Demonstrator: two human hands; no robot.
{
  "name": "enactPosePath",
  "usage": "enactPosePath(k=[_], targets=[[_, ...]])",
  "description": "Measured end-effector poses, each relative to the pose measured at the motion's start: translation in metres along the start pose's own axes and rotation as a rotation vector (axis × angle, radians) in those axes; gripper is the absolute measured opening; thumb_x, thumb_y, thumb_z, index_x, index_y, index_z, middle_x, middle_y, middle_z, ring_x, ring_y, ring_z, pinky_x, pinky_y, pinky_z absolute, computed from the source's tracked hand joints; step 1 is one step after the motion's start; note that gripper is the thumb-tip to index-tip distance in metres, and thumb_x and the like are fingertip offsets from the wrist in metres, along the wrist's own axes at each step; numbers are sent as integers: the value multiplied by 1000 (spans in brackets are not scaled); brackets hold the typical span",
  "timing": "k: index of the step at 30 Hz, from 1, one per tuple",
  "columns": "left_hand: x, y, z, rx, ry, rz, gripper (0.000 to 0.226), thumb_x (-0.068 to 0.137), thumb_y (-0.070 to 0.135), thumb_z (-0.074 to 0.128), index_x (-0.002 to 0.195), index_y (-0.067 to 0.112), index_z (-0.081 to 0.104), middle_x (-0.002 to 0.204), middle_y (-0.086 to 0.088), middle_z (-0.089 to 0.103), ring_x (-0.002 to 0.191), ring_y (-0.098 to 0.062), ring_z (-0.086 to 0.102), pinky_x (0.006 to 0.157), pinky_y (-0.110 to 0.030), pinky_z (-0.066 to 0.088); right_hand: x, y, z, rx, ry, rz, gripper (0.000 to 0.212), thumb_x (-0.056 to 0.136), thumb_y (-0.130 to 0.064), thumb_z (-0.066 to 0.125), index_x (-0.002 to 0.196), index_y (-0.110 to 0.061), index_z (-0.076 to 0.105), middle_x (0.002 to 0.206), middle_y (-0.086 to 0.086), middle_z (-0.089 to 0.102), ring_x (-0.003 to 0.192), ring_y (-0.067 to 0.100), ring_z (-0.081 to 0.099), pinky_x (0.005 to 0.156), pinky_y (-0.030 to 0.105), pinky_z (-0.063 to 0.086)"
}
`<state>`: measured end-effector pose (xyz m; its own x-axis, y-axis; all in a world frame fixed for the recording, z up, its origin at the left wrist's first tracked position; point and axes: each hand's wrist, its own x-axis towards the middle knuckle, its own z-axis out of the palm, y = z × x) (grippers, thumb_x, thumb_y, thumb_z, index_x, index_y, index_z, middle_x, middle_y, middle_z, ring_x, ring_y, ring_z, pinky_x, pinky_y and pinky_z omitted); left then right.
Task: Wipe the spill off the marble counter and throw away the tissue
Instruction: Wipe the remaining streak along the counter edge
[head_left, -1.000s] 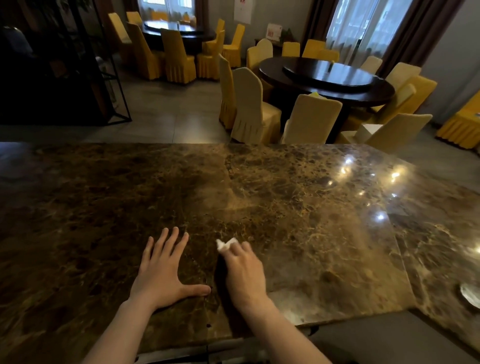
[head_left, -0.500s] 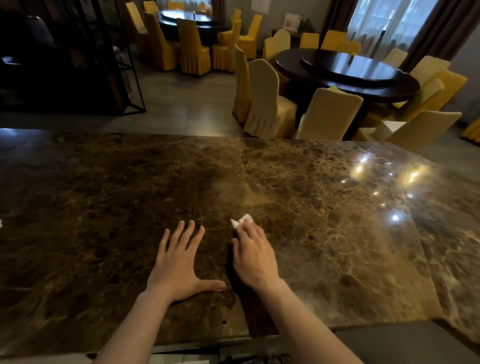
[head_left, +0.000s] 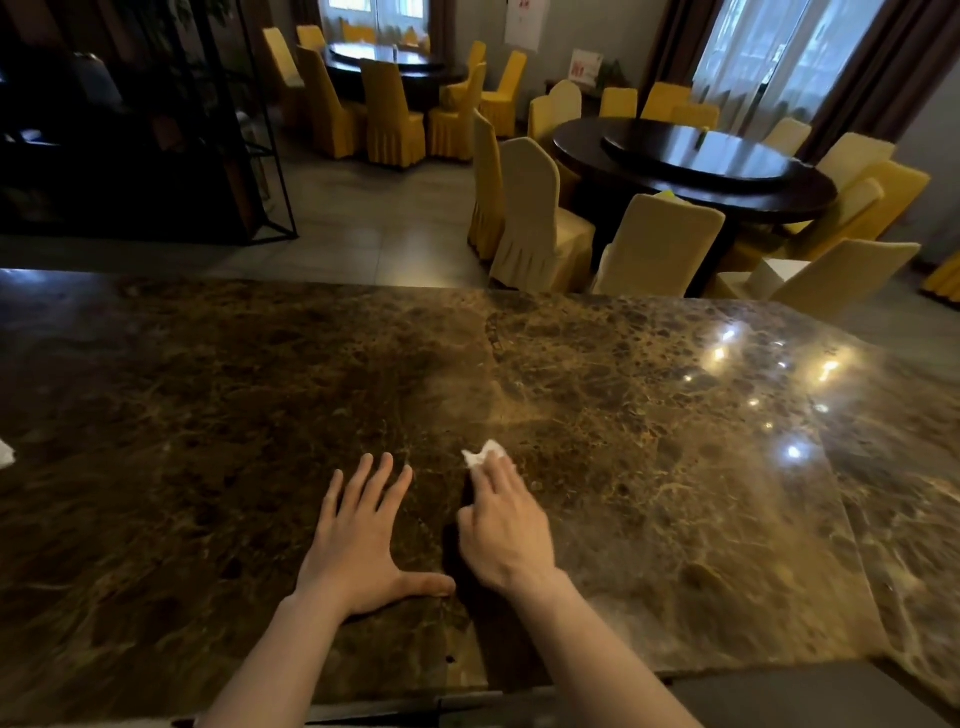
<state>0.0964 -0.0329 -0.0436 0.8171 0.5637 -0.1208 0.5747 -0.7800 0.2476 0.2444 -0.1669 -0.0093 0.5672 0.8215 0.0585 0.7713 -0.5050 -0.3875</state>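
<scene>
1. Head view looks down at a big brown marble worktop (head_left: 649, 467) with gold lines and shiny light spots on it.
2. The right hand (head_left: 506, 525) lies palm down on the worktop, fingers bent a little, and presses on a tissue (head_left: 483, 453).
3. The tissue is small, white and crumpled. Only a bit of it pokes out past the fingertips; the rest is hidden under the hand.
4. The tissue sits near the middle of the worktop, on the stone.
5. The left hand (head_left: 363, 540) is wide open and flat on the worktop, fingers spread, thumb out to the side. It holds nothing.
6. The two hands are just beside each other but not touching.
7. I cannot see a wet spill on the stone.
8. Behind the worktop stand yellow chairs (head_left: 535, 218) around a dark round table (head_left: 696, 161).
</scene>
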Motion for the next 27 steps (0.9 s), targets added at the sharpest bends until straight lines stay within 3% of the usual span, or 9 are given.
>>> enactPosePath(k=[2,5,11,13,15,18,23,27], targets=[[0,-1,1,-5,3,9,155,43,121,23,168,34,-10,176,7,-21,158,-15,-31,132,-52,-16,-14,0,3,-44,-58,-143,64,93,-36,32,152,-11,32,163,10,23,151,22,13,123,32,8],[0,-2,1,-28,16,12,154,46,121,30,168,35,-8,176,7,-19,158,-14,-30,131,-50,-17,-31,26,-8,-140,-46,-237,59,94,-36,38,150,-21,37,160,4,33,149,19,24,123,36,12],[-2,-1,-3,-22,-5,19,153,48,120,32,167,34,-11,176,7,-22,158,-16,-32,131,-52,-17,-19,45,-26,-146,77,87,43,94,-27,48,135,-19,54,133,1,54,125,22,47,117,40,30],[-3,-1,-3,-16,-6,22,152,51,119,34,168,33,-11,176,6,-22,158,-17,-32,131,-53,-18,-19,38,-23,-108,82,137,45,94,-27,46,137,-15,50,139,4,49,129,23,43,116,39,31],[-3,1,-2,-8,-4,11,151,53,117,39,168,31,-11,176,5,-22,158,-18,-32,131,-53,-18,-21,26,-15,-64,74,121,48,95,-28,44,140,-12,48,149,6,42,139,22,34,121,38,23],[-2,1,-1,2,-25,3,151,54,115,40,168,30,-12,176,3,-23,157,-19,-33,131,-53,-18,-34,0,-4,-32,38,-14,53,95,-31,42,145,-15,45,157,4,36,147,17,23,122,29,7],[0,0,1,-4,-10,12,151,54,117,36,168,31,-12,176,4,-22,157,-17,-34,130,-51,-19,-64,5,-6,-118,-117,-245,60,92,-40,34,151,-26,36,161,-1,31,150,13,18,123,33,4],[-2,-3,3,1,-5,19,153,50,120,31,167,32,-14,176,5,-23,157,-17,-34,130,-52,-20,-66,67,-40,-207,-17,-51,54,96,-33,48,149,-33,38,158,-3,35,147,17,28,122,33,6]])
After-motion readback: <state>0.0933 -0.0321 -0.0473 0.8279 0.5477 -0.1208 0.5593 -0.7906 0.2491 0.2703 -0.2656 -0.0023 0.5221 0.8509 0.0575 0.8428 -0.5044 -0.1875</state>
